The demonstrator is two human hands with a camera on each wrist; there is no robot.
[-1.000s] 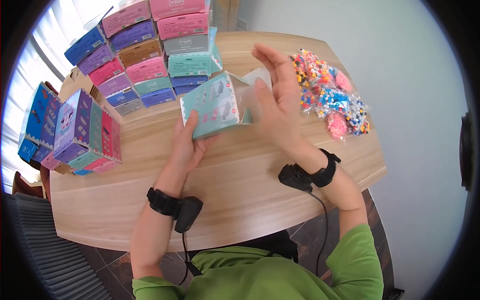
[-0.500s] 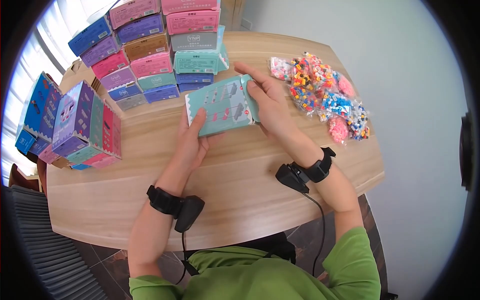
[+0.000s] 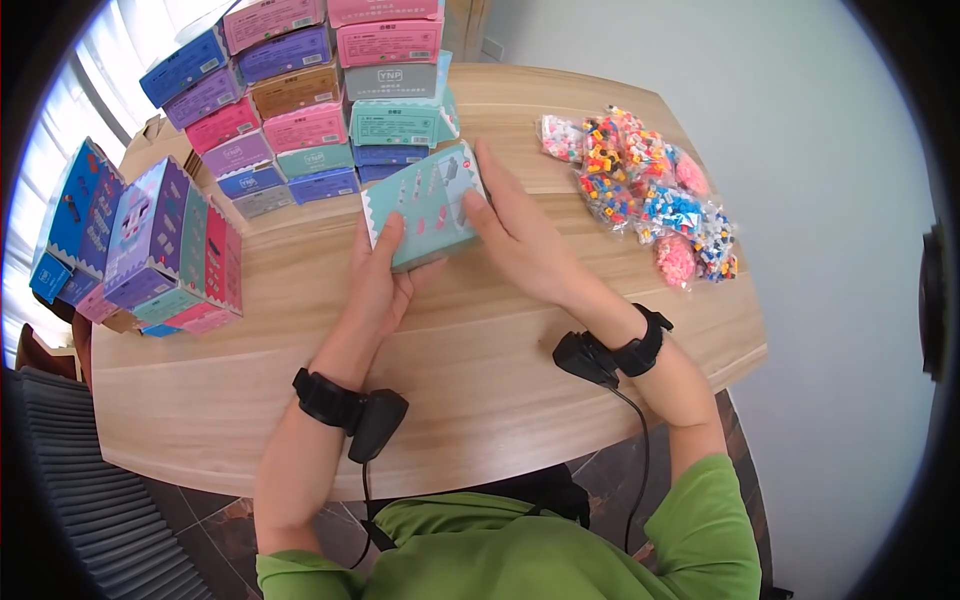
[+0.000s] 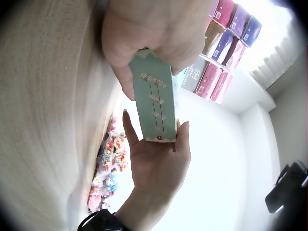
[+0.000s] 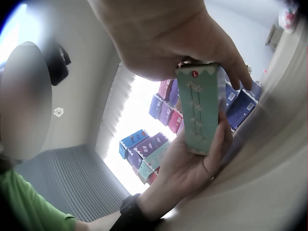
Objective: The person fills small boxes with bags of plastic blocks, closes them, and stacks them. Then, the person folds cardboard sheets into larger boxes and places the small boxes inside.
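Note:
A mint-green printed box (image 3: 425, 205) is held above the table between both hands. My left hand (image 3: 378, 270) grips its left end, thumb on the upper face and fingers beneath. At the right end my right hand (image 3: 525, 235) lies with its palm against the box, thumb on the top edge and fingers along the far side. In the left wrist view the narrow side of the box (image 4: 155, 98) shows line drawings, with the right hand (image 4: 159, 163) at its far end. The right wrist view shows the left hand (image 5: 192, 163) cupped round the other end.
Stacked coloured boxes (image 3: 300, 125) stand at the back left of the wooden table (image 3: 480, 400). More boxes (image 3: 150, 245) stand at the left edge. Clear bags of small coloured pieces (image 3: 650, 185) lie at the right. Cables hang from both wrist cameras.
The right hand has come from the raised position to the box's right end and moved left. The open flap and clear wrapping seen there earlier no longer show; the box has turned slightly.

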